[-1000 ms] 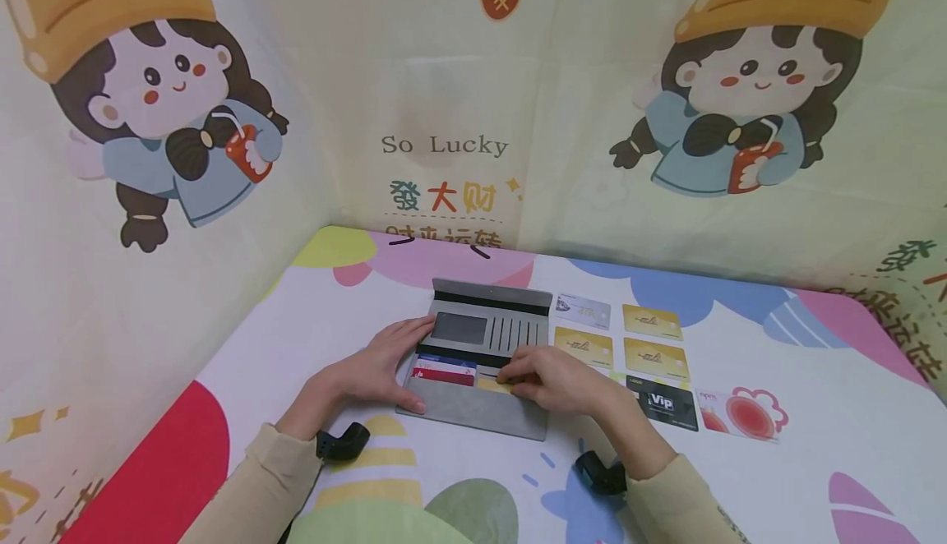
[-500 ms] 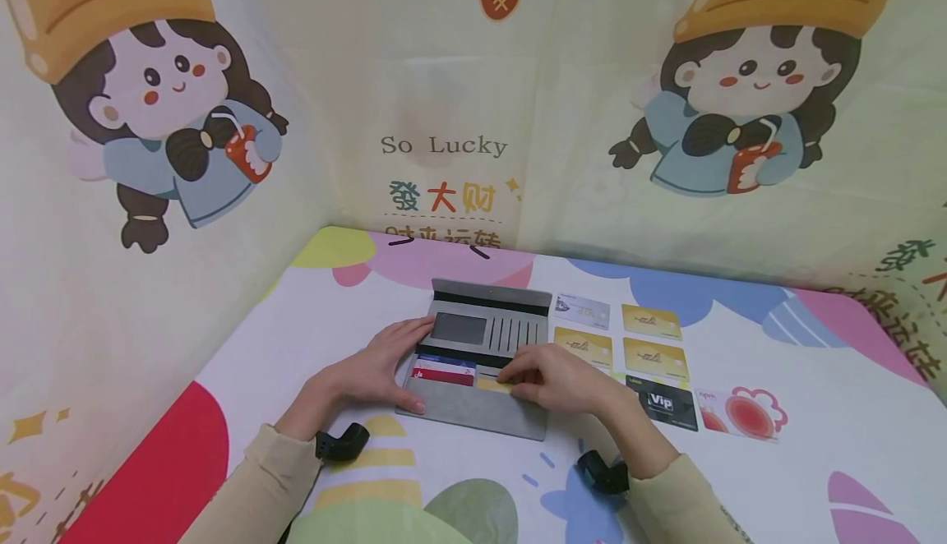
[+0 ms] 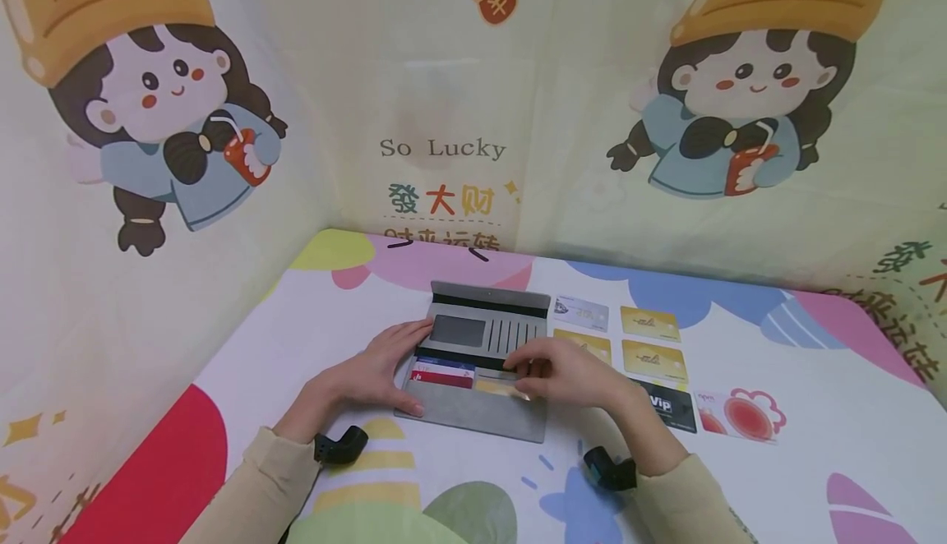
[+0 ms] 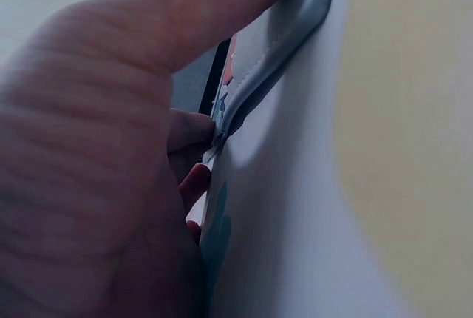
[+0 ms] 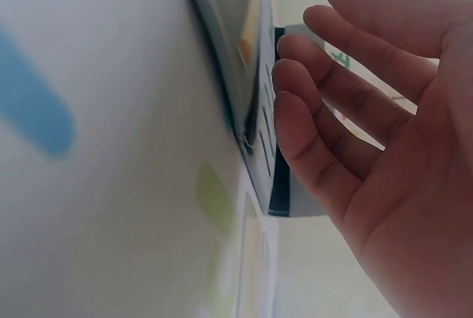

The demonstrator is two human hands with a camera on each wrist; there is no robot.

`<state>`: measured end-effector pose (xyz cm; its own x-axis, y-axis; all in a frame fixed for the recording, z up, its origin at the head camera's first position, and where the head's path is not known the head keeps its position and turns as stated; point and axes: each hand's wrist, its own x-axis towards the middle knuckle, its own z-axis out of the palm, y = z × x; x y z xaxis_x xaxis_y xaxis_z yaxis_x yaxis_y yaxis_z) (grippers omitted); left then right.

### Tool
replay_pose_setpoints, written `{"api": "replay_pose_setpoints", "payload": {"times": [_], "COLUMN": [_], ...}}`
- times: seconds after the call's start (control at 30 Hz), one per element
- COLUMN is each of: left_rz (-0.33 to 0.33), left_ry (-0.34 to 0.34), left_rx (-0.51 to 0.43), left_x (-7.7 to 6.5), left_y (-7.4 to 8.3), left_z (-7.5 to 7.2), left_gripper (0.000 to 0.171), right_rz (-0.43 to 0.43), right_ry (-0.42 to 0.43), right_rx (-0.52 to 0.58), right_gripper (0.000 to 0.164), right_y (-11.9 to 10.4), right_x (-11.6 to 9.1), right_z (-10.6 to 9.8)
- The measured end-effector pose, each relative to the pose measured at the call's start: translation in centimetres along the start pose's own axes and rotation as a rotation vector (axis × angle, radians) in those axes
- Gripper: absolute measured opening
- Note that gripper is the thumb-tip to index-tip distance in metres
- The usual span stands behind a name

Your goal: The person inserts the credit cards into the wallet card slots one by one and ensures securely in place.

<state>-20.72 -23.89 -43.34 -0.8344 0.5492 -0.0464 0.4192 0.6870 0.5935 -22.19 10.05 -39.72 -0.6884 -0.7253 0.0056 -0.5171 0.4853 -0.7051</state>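
Over the stitched, rectangular gray wallet, the right hand curves loosely.

A matt, leather-like finish is shown by the grey wallet, whose edge is seen to be smooth and trimmed with thread stitching. Its window panel is faced in something dark and flat; whether plastic or mesh cannot be told. The gold cards appear to be made of smooth plastic with a metallic sheen. The sleeves are made of matt cloth. The wall is covered in faintly creased, cloth-like sheeting, softly shiny in places.
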Motion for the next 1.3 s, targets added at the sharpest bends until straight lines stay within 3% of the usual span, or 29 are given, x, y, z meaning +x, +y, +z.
{"api": "replay_pose_setpoints", "payload": {"times": [0.3,0.7,1.3], "left_rz": [-0.005,-0.017,-0.038], "left_ry": [0.007,0.016,0.012], "left_rx": [0.003,0.017,0.010], "left_x": [-0.3,-0.1,-0.1], "left_y": [-0.1,0.2,0.3], "left_z": [0.4,0.3,0.6], "left_gripper": [0.118,0.118,0.121], "right_rz": [-0.025,-0.005,0.085], "right_ry": [0.025,0.076,0.156], "right_rx": [0.041,0.037,0.013], "right_gripper": [0.030,0.036,0.040], "right_y": [-0.2,0.9,3.3], "right_x": [-0.8,-3.5,-8.1], "right_z": [-1.4,-3.8,-5.6]}}
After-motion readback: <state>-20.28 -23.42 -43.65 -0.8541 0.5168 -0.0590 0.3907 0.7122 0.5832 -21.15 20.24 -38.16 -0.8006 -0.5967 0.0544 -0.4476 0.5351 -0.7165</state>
